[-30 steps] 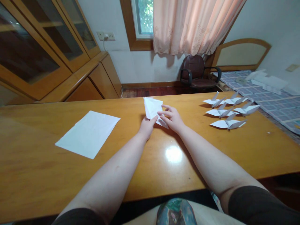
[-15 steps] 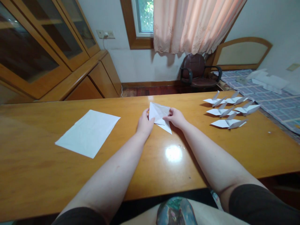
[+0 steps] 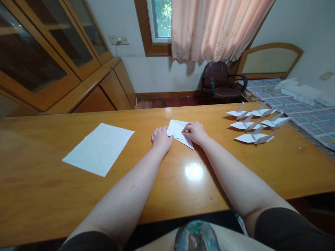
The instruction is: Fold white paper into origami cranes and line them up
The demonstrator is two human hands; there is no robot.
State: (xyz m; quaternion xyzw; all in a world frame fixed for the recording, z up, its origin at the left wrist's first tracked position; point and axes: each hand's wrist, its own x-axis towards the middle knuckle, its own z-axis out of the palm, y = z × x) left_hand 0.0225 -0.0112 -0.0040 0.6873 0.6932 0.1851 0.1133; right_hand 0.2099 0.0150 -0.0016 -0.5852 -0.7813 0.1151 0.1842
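A small folded sheet of white paper (image 3: 176, 128) lies on the wooden table, one pointed corner reaching toward me on the right. My left hand (image 3: 161, 140) rests at its left edge, fingers curled on the table side and the thumb on the paper. From the right, my right hand (image 3: 196, 133) pinches the paper with thumb and index finger near its middle. Part of the right edge is hidden under that hand. Left of my hands lies a larger flat sheet of white paper (image 3: 99, 149).
Several folded white paper cranes (image 3: 254, 138) stand at the right end of the wooden table (image 3: 167, 188). Beyond the table are a brown armchair (image 3: 218, 78), a bed (image 3: 293, 94) with a checked cover, and a glass-door cabinet (image 3: 60, 69) at the left.
The folded paper has come down from a raised, tilted position to lie flatter on the table. My left hand has lowered with it, and my right fingers have moved in over the paper.
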